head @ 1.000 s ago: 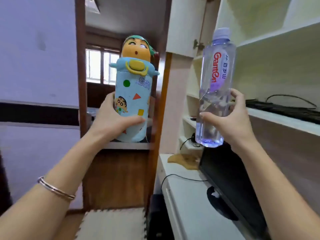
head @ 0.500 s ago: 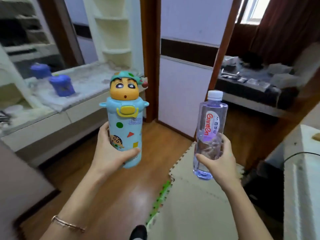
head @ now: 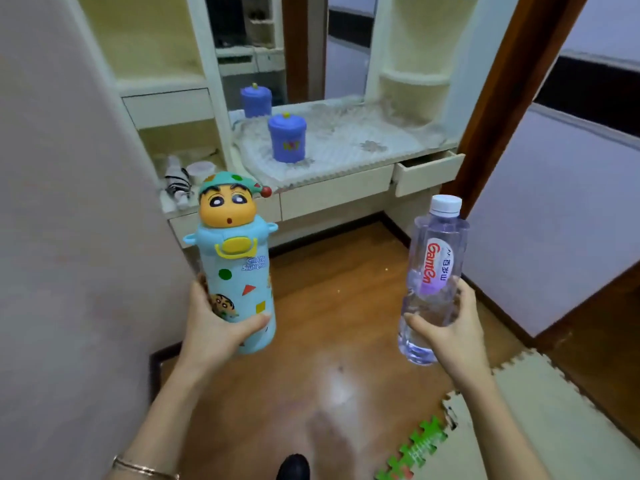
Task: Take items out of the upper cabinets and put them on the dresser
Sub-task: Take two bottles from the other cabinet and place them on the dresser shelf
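Note:
My left hand [head: 214, 327] grips a light-blue cartoon flask [head: 239, 271] with a yellow character head as its lid, held upright. A clear water bottle [head: 433, 271] with a white cap and a red-lettered label stands upright in my right hand [head: 446, 330]. Ahead stands the cream dresser [head: 346, 188], its top covered by a lace cloth. On that cloth sits a purple lidded jar [head: 287, 138], mirrored in the glass behind it. Both hands hover over the wooden floor, short of the dresser.
The dresser's right drawer [head: 429, 171] stands pulled out. A pale cabinet side [head: 69, 237] fills the left. Side shelves hold a striped object [head: 178, 183] and a white dish. Foam floor mats [head: 540, 427] lie at lower right, a brown door frame [head: 512, 81] at right.
The view has swung from the upper cabinet round to the dresser, which is now close ahead. Both hands kept their hold on the flask and the bottle.

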The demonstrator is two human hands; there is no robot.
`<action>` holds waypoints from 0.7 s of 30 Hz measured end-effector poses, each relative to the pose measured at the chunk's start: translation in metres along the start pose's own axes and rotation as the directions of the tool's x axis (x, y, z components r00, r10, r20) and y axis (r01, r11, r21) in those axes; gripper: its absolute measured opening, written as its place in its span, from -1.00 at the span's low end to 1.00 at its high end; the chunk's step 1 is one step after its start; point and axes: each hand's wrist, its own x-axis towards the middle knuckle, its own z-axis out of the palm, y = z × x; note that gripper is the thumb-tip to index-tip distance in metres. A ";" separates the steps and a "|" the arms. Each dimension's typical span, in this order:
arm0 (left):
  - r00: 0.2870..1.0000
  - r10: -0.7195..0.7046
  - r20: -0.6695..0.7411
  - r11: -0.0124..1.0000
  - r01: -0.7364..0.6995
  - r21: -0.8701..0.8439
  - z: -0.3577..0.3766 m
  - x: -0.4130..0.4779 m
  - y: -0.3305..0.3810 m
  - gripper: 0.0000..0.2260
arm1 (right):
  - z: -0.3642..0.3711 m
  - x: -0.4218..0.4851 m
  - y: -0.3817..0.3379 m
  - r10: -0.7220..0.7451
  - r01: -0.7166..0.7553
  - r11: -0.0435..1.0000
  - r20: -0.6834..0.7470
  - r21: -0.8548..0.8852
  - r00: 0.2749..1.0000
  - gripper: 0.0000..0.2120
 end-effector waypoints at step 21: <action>0.943 -0.119 -0.310 0.989 0.086 -0.119 0.033 0.329 -0.017 -0.34 | 0.256 0.340 -0.052 -0.100 0.099 0.995 0.414 0.025 0.905 -0.34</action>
